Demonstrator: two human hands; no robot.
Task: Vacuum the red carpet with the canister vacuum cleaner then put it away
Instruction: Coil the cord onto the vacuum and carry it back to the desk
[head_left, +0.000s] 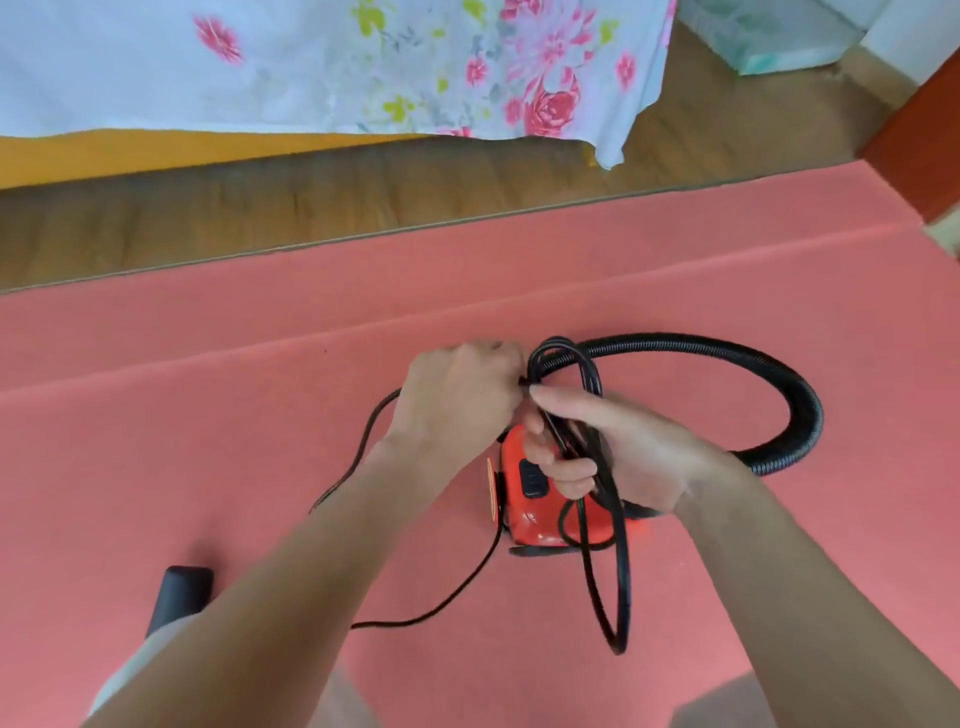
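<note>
Head view: the canister vacuum cleaner (540, 499), red-orange with a black switch on top, is seen standing on the red carpet (260, 415), directly beneath the two hands and partly hidden by them. Its black ribbed hose (779, 374) is curved in a wide loop on the carpet to the right of and beyond the vacuum. The black power cord (597, 561) is gathered into several long loops that hang down in front of the vacuum; the loops are gripped by the right hand (613, 452), whose fingers (566, 473) are curled closed around the bundle. The left hand (457, 395), just left of the vacuum, is closed on the cord at the top of the loops, touching the right thumb. A loose length of cord is trailed across the carpet to the left of the vacuum. A black nozzle (182, 592) lies on the carpet well to the lower left of the vacuum. Beyond the carpet, a strip of wooden floor (311, 208) and a floral bedsheet (363, 62) are visible
</note>
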